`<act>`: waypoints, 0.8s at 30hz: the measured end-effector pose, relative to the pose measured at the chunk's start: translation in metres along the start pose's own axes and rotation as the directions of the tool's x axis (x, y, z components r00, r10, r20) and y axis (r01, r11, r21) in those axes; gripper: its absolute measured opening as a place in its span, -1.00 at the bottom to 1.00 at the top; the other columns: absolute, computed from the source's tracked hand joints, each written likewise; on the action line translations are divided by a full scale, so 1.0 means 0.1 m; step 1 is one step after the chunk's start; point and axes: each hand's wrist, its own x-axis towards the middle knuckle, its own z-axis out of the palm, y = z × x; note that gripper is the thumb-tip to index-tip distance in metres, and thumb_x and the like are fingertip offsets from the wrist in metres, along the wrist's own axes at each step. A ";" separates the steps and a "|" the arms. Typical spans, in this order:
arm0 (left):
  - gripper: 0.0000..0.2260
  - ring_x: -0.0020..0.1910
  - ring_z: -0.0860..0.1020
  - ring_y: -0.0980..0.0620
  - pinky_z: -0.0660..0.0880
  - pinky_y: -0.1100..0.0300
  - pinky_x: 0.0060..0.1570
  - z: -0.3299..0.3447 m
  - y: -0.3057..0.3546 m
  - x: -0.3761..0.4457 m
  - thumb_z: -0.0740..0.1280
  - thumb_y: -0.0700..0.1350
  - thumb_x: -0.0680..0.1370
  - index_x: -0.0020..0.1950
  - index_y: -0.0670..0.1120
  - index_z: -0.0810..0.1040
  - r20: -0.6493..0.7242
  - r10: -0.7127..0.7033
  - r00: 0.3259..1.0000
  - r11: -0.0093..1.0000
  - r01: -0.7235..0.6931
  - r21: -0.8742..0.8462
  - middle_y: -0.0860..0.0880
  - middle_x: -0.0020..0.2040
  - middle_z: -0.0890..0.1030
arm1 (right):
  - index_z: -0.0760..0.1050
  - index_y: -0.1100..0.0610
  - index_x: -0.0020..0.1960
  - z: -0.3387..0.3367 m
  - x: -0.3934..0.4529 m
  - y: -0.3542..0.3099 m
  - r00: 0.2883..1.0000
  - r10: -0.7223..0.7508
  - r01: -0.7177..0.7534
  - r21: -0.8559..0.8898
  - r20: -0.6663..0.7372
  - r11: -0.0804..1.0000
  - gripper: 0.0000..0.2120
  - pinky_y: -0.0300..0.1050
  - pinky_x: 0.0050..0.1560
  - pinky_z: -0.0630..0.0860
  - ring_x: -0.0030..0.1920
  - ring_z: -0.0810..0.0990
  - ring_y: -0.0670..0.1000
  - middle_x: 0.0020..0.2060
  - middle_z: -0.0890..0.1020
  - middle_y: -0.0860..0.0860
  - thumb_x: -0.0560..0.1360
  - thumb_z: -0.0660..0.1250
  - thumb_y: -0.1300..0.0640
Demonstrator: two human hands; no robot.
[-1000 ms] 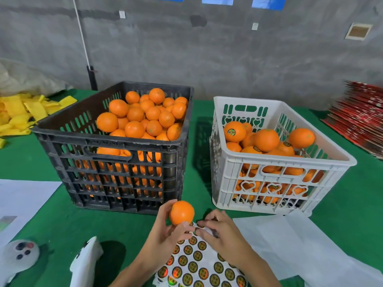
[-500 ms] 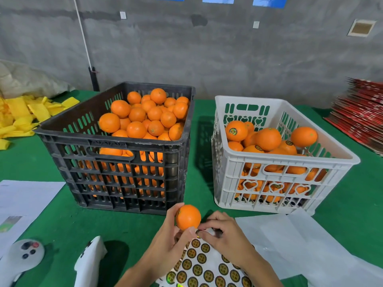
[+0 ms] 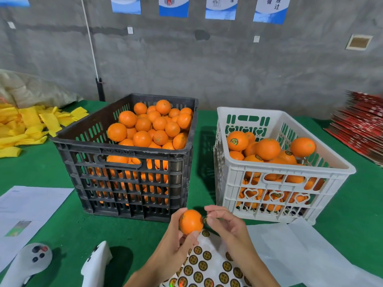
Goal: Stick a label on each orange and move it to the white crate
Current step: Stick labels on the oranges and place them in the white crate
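My left hand (image 3: 176, 243) grips an orange (image 3: 190, 222) above the table's front edge. My right hand (image 3: 224, 223) pinches a small round label (image 3: 205, 220) right beside the orange's right side. Under both hands lies a sheet of round gold-and-black labels (image 3: 209, 268). The black crate (image 3: 124, 172) at centre left is heaped with oranges without labels. The white crate (image 3: 290, 175) at the right holds several oranges, some showing labels.
Two white controllers (image 3: 29, 262) (image 3: 95, 264) lie at the front left on the green table (image 3: 62, 230). White paper sheets (image 3: 300, 251) lie at the front right and at the left (image 3: 27, 208). Yellow foam sleeves (image 3: 31, 125) are piled far left, red flat cartons (image 3: 360, 123) far right.
My right hand has lifted off the label sheet with a label and come up beside the orange. My left hand has raised the orange a little. The camera has tilted up.
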 end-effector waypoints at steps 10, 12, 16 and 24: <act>-0.40 0.09 0.66 -0.12 0.61 0.08 0.07 0.16 0.81 0.35 0.47 0.24 0.53 0.48 0.18 0.30 -0.159 0.172 0.972 0.959 -0.202 -0.198 0.07 0.22 0.54 | 0.53 -0.07 0.38 0.07 0.08 -0.60 0.994 -0.097 0.102 0.079 -0.058 0.992 -0.46 -0.25 0.07 0.60 0.31 0.56 -0.15 0.34 0.57 -0.21 0.44 0.57 -0.04; -0.40 0.04 0.66 -0.04 0.61 0.12 0.02 0.21 1.01 0.49 0.47 0.31 0.50 0.45 0.20 0.34 -0.191 0.192 0.963 0.950 -0.231 -0.208 0.11 0.17 0.55 | 0.46 -0.14 0.44 0.03 0.13 -0.78 0.991 -0.112 0.121 0.117 -0.076 0.986 -0.40 -0.21 0.08 0.61 0.30 0.58 -0.13 0.31 0.60 -0.15 0.45 0.56 0.02; -0.54 -0.20 0.65 0.04 0.58 0.25 -0.14 0.28 1.35 0.76 0.43 0.34 0.50 0.35 0.28 0.45 -0.188 0.234 0.954 0.935 -0.274 -0.225 0.13 -0.05 0.62 | 0.67 -0.11 0.23 -0.07 0.17 -1.13 0.975 -0.145 0.171 0.152 -0.168 0.974 -0.72 -0.01 -0.01 0.67 0.03 0.71 0.02 0.10 0.70 0.01 0.54 0.42 0.06; -0.59 -0.13 0.62 -0.21 0.57 0.05 -0.18 0.38 1.65 1.10 0.39 0.20 0.59 0.40 0.13 0.53 -0.177 0.288 0.941 0.895 -0.330 -0.299 -0.07 0.18 0.65 | 0.64 -0.09 0.27 -0.29 0.28 -1.43 0.925 -0.312 0.322 0.011 -0.215 0.947 -0.74 -0.10 0.06 0.65 0.20 0.65 -0.01 0.21 0.67 -0.07 0.65 0.27 0.08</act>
